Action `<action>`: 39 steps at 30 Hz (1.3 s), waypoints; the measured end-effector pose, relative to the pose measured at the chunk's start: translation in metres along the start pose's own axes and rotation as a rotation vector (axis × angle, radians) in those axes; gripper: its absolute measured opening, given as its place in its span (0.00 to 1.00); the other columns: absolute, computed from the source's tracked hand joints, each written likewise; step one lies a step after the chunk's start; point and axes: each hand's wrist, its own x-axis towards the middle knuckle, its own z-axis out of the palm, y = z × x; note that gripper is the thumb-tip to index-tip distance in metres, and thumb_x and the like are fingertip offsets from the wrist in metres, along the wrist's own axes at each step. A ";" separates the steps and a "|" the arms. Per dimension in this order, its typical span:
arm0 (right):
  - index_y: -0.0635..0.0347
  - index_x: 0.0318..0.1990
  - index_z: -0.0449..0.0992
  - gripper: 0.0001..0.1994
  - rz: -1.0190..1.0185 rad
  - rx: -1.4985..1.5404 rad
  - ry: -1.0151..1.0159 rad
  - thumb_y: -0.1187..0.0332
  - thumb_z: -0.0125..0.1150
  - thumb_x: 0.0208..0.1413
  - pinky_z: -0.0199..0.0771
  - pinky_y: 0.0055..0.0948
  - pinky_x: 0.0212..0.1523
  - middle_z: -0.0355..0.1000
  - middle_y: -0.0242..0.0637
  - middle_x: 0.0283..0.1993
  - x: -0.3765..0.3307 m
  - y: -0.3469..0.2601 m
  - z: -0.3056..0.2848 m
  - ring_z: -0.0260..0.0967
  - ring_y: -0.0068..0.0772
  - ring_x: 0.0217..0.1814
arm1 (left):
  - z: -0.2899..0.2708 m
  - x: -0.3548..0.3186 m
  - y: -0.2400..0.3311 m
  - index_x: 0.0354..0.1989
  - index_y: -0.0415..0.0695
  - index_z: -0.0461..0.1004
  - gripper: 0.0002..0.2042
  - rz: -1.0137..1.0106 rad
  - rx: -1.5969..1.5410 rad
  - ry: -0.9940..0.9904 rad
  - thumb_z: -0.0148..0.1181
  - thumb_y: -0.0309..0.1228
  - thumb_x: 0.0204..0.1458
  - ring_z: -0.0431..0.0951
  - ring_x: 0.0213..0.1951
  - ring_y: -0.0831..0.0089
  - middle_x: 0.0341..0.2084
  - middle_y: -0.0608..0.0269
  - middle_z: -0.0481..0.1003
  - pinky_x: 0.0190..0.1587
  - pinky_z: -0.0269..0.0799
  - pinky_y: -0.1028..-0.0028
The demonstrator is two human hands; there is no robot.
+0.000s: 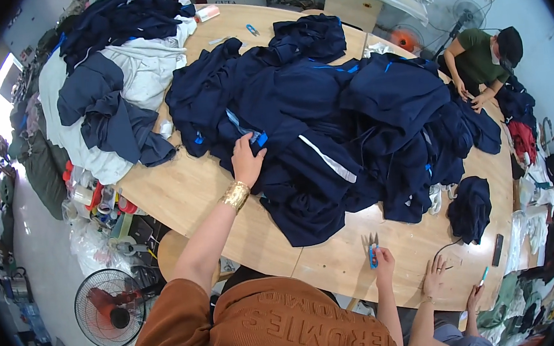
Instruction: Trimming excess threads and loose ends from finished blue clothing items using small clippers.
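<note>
A wide heap of navy garments [290, 98] with blue trim spreads over the pale wooden table [178, 189]. My left hand [247, 164], a gold cuff on its wrist, reaches onto the heap's left part. Its thumb and fingers are apart, touching the navy cloth beside a bright blue piece of trim [260, 138]. Low in the view, over the table's near side, my right hand [384, 263] grips blue-handled thread snips [372, 252]. Their metal blades point away from me and stand apart. A white stripe [328, 159] runs across the cloth between my hands.
White and dark grey garments [111, 109] are piled at the left. Another snips [252, 30] lies at the far edge. Beside my right arm, a co-worker's hands [435, 279] rest near a black bar-shaped object [498, 250]. A second person [479, 60] handles cloth at far right. A fan [110, 309] stands lower left.
</note>
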 end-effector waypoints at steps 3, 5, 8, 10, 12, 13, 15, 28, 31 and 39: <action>0.62 0.34 0.68 0.07 0.014 0.186 0.048 0.69 0.48 0.59 0.63 0.18 0.27 0.68 0.34 0.26 -0.002 -0.014 0.005 0.63 0.20 0.25 | 0.003 0.009 -0.007 0.36 0.39 0.72 0.09 -0.097 -0.244 -0.038 0.56 0.27 0.47 0.73 0.26 0.63 0.25 0.56 0.73 0.34 0.69 0.73; 0.62 0.35 0.67 0.07 -0.018 0.285 0.059 0.68 0.47 0.59 0.63 0.19 0.28 0.68 0.34 0.26 -0.010 -0.028 0.010 0.63 0.21 0.25 | -0.015 0.016 -0.002 0.36 0.39 0.72 0.08 -0.132 -0.280 -0.118 0.55 0.27 0.47 0.72 0.24 0.66 0.24 0.56 0.73 0.32 0.68 0.73; 0.60 0.38 0.66 0.08 -0.063 0.484 0.103 0.65 0.46 0.60 0.62 0.21 0.29 0.64 0.31 0.23 -0.022 -0.052 0.028 0.60 0.21 0.24 | -0.044 0.029 0.011 0.35 0.38 0.71 0.07 -0.121 -0.333 -0.192 0.54 0.28 0.51 0.69 0.19 0.75 0.19 0.58 0.71 0.26 0.67 0.76; 0.60 0.42 0.66 0.14 -0.115 0.676 -0.016 0.58 0.45 0.60 0.56 0.18 0.23 0.59 0.26 0.22 -0.030 -0.078 0.047 0.54 0.17 0.20 | -0.061 0.032 0.039 0.33 0.38 0.70 0.08 -0.229 -0.678 -0.330 0.53 0.31 0.52 0.74 0.18 0.69 0.17 0.56 0.72 0.22 0.67 0.75; 0.61 0.44 0.65 0.16 -0.194 0.613 -0.105 0.57 0.45 0.60 0.52 0.17 0.21 0.56 0.25 0.21 -0.039 -0.114 0.081 0.51 0.15 0.17 | -0.080 0.024 0.071 0.33 0.38 0.69 0.09 -0.267 -0.824 -0.495 0.52 0.33 0.54 0.73 0.17 0.74 0.15 0.57 0.70 0.20 0.66 0.76; 0.62 0.46 0.65 0.18 -0.268 0.551 -0.190 0.55 0.45 0.60 0.47 0.15 0.19 0.54 0.23 0.20 -0.042 -0.131 0.101 0.47 0.13 0.15 | -0.084 0.017 0.081 0.32 0.38 0.69 0.09 -0.213 -0.832 -0.528 0.52 0.32 0.54 0.73 0.17 0.73 0.15 0.57 0.70 0.20 0.66 0.76; 0.66 0.52 0.63 0.23 -0.318 0.432 -0.308 0.55 0.45 0.59 0.43 0.13 0.14 0.50 0.21 0.17 -0.044 -0.161 0.143 0.43 0.10 0.13 | -0.095 0.003 0.097 0.30 0.38 0.68 0.08 -0.124 -0.846 -0.622 0.52 0.32 0.53 0.74 0.18 0.68 0.17 0.54 0.70 0.22 0.67 0.74; 0.53 0.26 0.69 0.08 -0.025 0.081 -0.119 0.71 0.65 0.44 0.54 0.14 0.19 0.60 0.19 0.20 -0.070 -0.227 0.207 0.56 0.11 0.19 | -0.085 0.039 0.015 0.54 0.43 0.59 0.30 0.192 -0.495 -0.353 0.61 0.25 0.38 0.60 0.54 0.55 0.51 0.54 0.62 0.58 0.54 0.65; 0.58 0.35 0.68 0.10 -0.235 0.310 0.020 0.71 0.61 0.45 0.67 0.20 0.33 0.64 0.26 0.28 -0.070 -0.220 0.168 0.65 0.19 0.33 | -0.072 0.060 -0.010 0.57 0.48 0.56 0.34 0.149 -0.208 -0.276 0.63 0.25 0.37 0.53 0.59 0.55 0.54 0.54 0.58 0.60 0.49 0.62; 0.53 0.24 0.65 0.10 -0.206 0.327 0.572 0.62 0.57 0.52 0.46 0.15 0.10 0.59 0.25 0.14 -0.042 -0.234 0.061 0.48 0.14 0.08 | -0.061 0.031 -0.012 0.26 0.44 0.72 0.02 0.075 -0.570 -1.231 0.53 0.27 0.47 0.75 0.37 0.70 0.26 0.65 0.74 0.37 0.69 0.72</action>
